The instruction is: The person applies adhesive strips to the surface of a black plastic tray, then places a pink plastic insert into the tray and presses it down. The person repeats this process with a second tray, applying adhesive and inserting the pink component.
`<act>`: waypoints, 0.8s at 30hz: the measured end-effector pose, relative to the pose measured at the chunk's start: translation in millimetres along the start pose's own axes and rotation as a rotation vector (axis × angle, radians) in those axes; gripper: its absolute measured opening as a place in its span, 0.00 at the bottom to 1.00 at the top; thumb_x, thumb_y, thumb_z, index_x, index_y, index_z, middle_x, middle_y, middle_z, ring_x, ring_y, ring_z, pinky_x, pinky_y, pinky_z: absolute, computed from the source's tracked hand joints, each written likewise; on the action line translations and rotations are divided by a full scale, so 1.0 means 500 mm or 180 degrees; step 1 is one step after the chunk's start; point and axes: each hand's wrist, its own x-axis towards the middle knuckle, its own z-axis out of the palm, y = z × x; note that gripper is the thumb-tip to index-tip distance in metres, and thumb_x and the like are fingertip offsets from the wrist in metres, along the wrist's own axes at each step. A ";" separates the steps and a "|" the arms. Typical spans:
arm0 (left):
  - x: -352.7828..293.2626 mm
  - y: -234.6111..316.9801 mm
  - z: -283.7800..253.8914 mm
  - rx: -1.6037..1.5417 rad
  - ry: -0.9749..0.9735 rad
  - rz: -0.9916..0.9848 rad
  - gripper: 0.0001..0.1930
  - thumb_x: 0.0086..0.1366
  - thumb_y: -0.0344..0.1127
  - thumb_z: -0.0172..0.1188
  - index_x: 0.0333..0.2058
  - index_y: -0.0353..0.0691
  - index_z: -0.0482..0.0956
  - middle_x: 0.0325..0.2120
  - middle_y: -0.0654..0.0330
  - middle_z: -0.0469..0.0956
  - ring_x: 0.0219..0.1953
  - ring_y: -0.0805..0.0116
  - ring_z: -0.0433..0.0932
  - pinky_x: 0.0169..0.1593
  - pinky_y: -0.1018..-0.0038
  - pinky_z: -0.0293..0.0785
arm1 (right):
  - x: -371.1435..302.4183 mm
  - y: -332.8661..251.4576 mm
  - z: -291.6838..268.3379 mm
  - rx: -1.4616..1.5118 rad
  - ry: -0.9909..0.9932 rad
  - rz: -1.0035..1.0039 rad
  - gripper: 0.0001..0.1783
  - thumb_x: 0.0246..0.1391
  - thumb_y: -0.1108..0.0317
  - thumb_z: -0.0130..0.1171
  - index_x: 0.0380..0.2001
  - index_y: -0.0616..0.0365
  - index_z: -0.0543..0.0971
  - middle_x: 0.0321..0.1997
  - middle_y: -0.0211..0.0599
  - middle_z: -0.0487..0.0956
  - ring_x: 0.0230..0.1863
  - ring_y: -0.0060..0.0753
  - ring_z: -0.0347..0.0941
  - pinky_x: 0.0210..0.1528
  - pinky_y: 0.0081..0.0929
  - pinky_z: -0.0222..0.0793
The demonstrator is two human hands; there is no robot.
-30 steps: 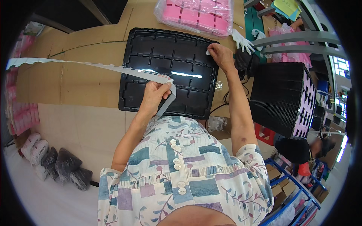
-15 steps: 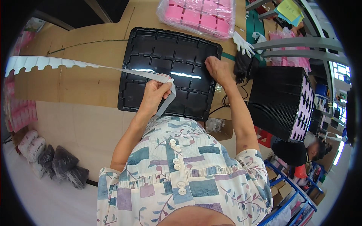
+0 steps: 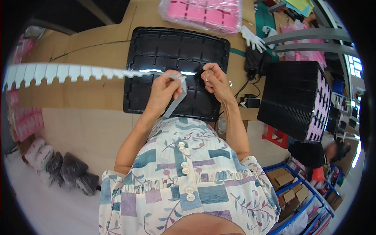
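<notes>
My left hand (image 3: 166, 89) pinches a long white notched strip (image 3: 66, 73). The strip stretches far to the left, its row of tabs hanging down. Past my fingers its short end folds and drops toward my body. Below both hands lies a shiny black plastic tray (image 3: 178, 44) with shallow square compartments. Over the tray's right half is my right hand (image 3: 215, 83), fingers curled together and apart from the strip. Whatever may be between those fingertips is too small to make out.
Behind the tray lies a clear-wrapped pack of pink pieces (image 3: 203, 15). White gloves (image 3: 252, 39) and a black pouch (image 3: 256, 64) are at its right. A tall stack of black trays (image 3: 290, 102) stands right, near a red stool (image 3: 274, 136). Cardboard (image 3: 94, 92) covers the worktable.
My right hand has moved left over the tray, closer to my left hand, its fingers now turned up and curled. The strip has swung so its tabs show more broadly.
</notes>
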 end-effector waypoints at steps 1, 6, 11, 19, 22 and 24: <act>0.001 0.005 0.004 0.0038 0.0019 0.0011 0.06 0.67 0.26 0.56 0.42 0.33 0.76 0.23 0.61 0.76 0.20 0.77 0.71 0.25 0.81 0.65 | 0.001 -0.008 0.021 -0.0081 0.0075 0.0088 0.08 0.67 0.66 0.52 0.40 0.60 0.75 0.28 0.22 0.67 0.18 0.07 0.51 0.18 0.10 0.45; 0.001 -0.005 -0.008 0.0301 0.0082 0.0065 0.06 0.67 0.27 0.57 0.41 0.33 0.76 0.23 0.59 0.77 0.20 0.77 0.71 0.24 0.80 0.67 | 0.004 0.004 0.060 -0.1183 0.0104 -0.0299 0.09 0.63 0.65 0.59 0.35 0.60 0.79 0.21 0.17 0.68 0.21 0.08 0.59 0.19 0.14 0.52; -0.010 -0.012 -0.011 0.0386 0.0121 0.0303 0.07 0.67 0.29 0.58 0.40 0.32 0.77 0.25 0.59 0.78 0.21 0.77 0.74 0.24 0.82 0.68 | -0.001 -0.014 0.110 -0.2459 0.0090 -0.1238 0.07 0.57 0.69 0.64 0.36 0.61 0.80 0.21 0.19 0.72 0.22 0.11 0.64 0.22 0.16 0.59; -0.012 -0.002 0.010 -0.0233 0.0285 0.0019 0.12 0.68 0.37 0.56 0.35 0.31 0.79 0.24 0.57 0.80 0.19 0.78 0.75 0.18 0.83 0.66 | -0.012 0.003 0.116 -0.3936 0.0088 -0.2831 0.08 0.48 0.76 0.66 0.32 0.59 0.78 0.20 0.31 0.73 0.20 0.27 0.71 0.21 0.25 0.65; -0.002 -0.013 0.003 -0.0786 0.0198 -0.0321 0.12 0.69 0.38 0.57 0.34 0.32 0.79 0.25 0.57 0.81 0.18 0.77 0.75 0.14 0.83 0.64 | -0.018 0.007 0.112 -0.4339 -0.0060 -0.3505 0.07 0.46 0.77 0.65 0.30 0.58 0.77 0.20 0.31 0.72 0.19 0.29 0.71 0.20 0.26 0.65; -0.005 -0.010 0.005 -0.0855 0.0226 -0.0280 0.12 0.69 0.38 0.57 0.33 0.33 0.79 0.25 0.57 0.81 0.17 0.78 0.75 0.15 0.83 0.64 | -0.024 0.008 0.107 -0.4254 -0.0151 -0.3649 0.07 0.47 0.77 0.65 0.29 0.57 0.77 0.20 0.29 0.72 0.18 0.28 0.70 0.19 0.25 0.64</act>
